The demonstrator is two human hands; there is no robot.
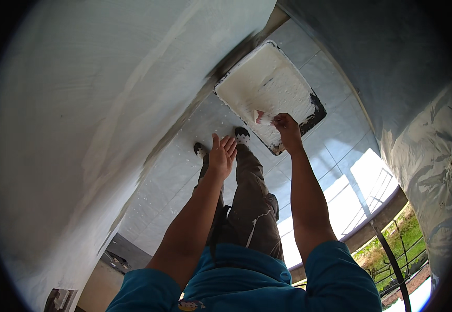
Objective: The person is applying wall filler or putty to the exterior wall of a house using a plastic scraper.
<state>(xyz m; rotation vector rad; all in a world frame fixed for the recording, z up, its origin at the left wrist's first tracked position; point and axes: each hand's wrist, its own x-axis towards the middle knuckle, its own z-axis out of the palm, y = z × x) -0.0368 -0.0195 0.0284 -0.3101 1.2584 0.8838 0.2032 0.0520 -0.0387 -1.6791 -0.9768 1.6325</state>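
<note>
My right hand (287,127) is closed on a small flat red-and-white piece (264,117) smeared with white; its exact kind is not clear. That hand is above the right side of a black rectangular tray (318,108), whose inside is coated with thick white paint or filler (273,78). My left hand (222,155) holds nothing. It is held out in front of my legs, left of the tray, with the fingers stretched and the palm showing.
A pale wall (80,104) rises close on my left. Grey floor tiles (169,171) carry white specks. Crumpled sheeting (429,156) hangs at the right. Sunlight falls near a dark railing (395,260) at the lower right. My spotted shoes (242,136) stand beside the tray.
</note>
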